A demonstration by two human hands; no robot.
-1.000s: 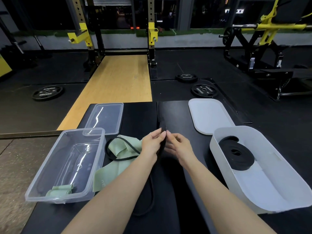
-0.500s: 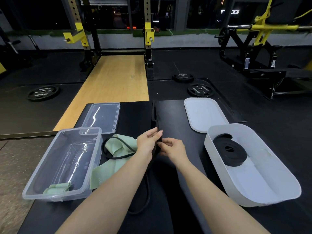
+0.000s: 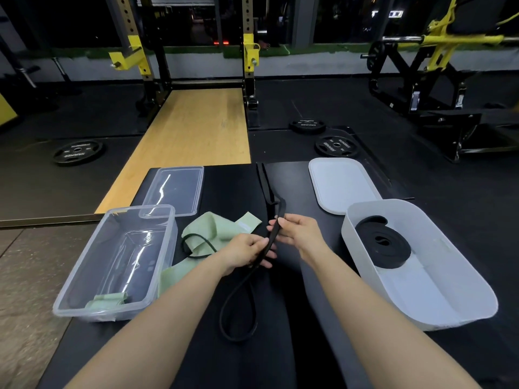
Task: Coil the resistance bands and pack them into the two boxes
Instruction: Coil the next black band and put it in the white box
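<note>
Black rubber band (image 3: 273, 237), long and flat: I held it between both hands above the dark mat (image 3: 230, 186). My left hand (image 3: 247, 252) gripped it low, fingers curled round the strap; my right hand (image 3: 299, 234) pinched it just above, thumb and fingertips closed on the upper stretch. Beyond my right hand the band ran away along the mat's middle seam toward the mat's far edge. Below my left hand it dropped in a loose loop that lay on the mat between my forearms.

Pale green flat band (image 3: 216, 228): crumpled on the mat just left of my left hand, one end turned up, another part trailing toward the near corner of the clear box. A thin black cord band (image 3: 196, 245) lay looped across it.

Clear plastic box (image 3: 84, 273): on the mat's left side, left of the green band, open. A small folded green band (image 3: 108, 300) sat in its near end. Its clear lid (image 3: 174, 192) lay flat behind it, one corner tucked at the box's far rim.

White oval box (image 3: 438, 313): on the mat's right side, well right of my right hand, open. A coiled black band (image 3: 384, 244) rested flat in its far end. Its white lid (image 3: 341, 183) lay behind it on the mat.

Off the mat: a wooden platform (image 3: 191, 141) beyond the far edge, under a rack with yellow fittings (image 3: 248, 54); weight plates (image 3: 335, 146) on the dark floor to either side.
</note>
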